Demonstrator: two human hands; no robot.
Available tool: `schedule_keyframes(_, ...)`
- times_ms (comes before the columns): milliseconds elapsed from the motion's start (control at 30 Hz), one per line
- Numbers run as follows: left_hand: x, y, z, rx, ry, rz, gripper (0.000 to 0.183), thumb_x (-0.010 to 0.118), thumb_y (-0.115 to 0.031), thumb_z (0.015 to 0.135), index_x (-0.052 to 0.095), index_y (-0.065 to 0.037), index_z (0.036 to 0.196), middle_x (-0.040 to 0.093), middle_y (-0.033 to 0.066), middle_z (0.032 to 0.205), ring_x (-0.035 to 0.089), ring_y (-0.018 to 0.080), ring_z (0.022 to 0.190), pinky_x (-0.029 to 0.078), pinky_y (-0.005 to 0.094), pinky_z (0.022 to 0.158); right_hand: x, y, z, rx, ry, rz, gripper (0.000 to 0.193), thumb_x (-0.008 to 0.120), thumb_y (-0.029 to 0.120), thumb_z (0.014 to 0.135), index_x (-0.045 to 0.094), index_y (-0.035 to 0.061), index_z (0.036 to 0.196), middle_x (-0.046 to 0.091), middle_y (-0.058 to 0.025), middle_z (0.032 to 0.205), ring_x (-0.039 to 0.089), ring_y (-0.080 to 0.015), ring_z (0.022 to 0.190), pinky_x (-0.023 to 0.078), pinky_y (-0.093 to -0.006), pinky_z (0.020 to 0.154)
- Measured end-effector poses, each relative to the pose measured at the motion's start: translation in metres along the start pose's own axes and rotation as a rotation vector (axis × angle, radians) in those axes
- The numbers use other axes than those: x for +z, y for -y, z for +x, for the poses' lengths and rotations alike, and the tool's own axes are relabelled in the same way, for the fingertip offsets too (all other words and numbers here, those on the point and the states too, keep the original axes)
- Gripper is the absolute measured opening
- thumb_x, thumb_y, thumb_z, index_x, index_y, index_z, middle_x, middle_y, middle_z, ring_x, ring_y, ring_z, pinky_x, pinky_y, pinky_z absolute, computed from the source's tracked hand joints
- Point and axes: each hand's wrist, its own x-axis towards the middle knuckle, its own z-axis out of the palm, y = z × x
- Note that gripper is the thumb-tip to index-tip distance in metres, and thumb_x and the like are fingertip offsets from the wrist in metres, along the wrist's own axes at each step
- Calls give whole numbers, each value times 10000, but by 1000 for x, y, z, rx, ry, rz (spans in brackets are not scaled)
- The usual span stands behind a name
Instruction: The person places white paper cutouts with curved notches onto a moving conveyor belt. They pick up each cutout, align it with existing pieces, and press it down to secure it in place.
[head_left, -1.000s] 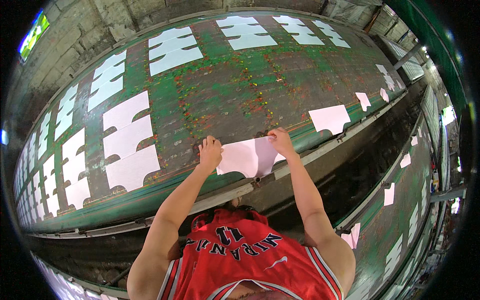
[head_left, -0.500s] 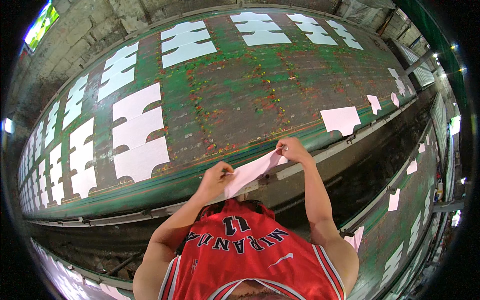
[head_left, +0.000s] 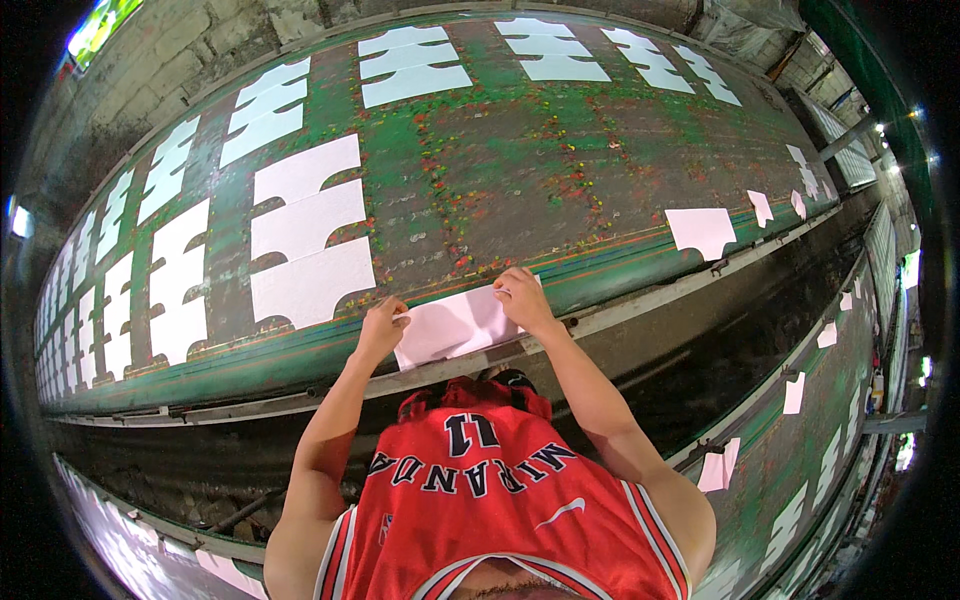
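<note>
Pinching at both ends, I have the left hand [head_left: 384, 328] on the nine o'clock end of a pale cut-fabric panel [head_left: 452, 327] and the right hand [head_left: 521, 297], fingers curled over, near its two o'clock corner. On my feed the panel sits over the near edge of the long, paint-stained table [head_left: 520, 170], its six o'clock edge by the metal rail [head_left: 640, 308]; whether it touches either, I can't tell. From it, a column of three notched pieces [head_left: 308, 231] lies flat toward ten o'clock, and a single notched panel [head_left: 700, 230] toward two. I judge uneven pull the main risk: one hand drawing harder could skew or crease the slack cloth. Loose fingertips could drop a corner, and the lower edge could snag on the rail.
</note>
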Motion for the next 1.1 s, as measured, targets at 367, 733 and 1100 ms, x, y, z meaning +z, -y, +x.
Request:
schedule_keyframes(367, -17, -9, -18, 35, -63, 208, 100, 667, 10, 854, 582, -18, 898, 693, 181, 989, 660, 418, 897, 510, 499, 740, 19, -11, -5, 112, -46, 103, 263, 731, 52, 843, 670, 70, 1097, 530, -134, 1115, 577, -339, 1045, 485, -430, 894)
schedule_keyframes(733, -35, -64, -53, 275, 229, -303, 104, 727, 19, 825, 691, -3, 920, 727, 108, 1033, 683, 216, 904, 540, 340, 781, -9, -5, -1, 172, 108, 264, 151, 723, -13, 773, 702, 43, 911, 510, -118, 1090, 524, -298, 1105, 457, -368, 922)
schedule_keyframes(1100, -25, -109, 27, 116, -286, -82, 89, 691, 53, 854, 647, 26, 927, 674, 95, 960, 657, 190, 838, 530, 311, 696, -127, 71, -24, 217, 412, 323, 114, 670, 62, 844, 698, 28, 950, 718, -150, 883, 696, -278, 877, 529, -393, 802)
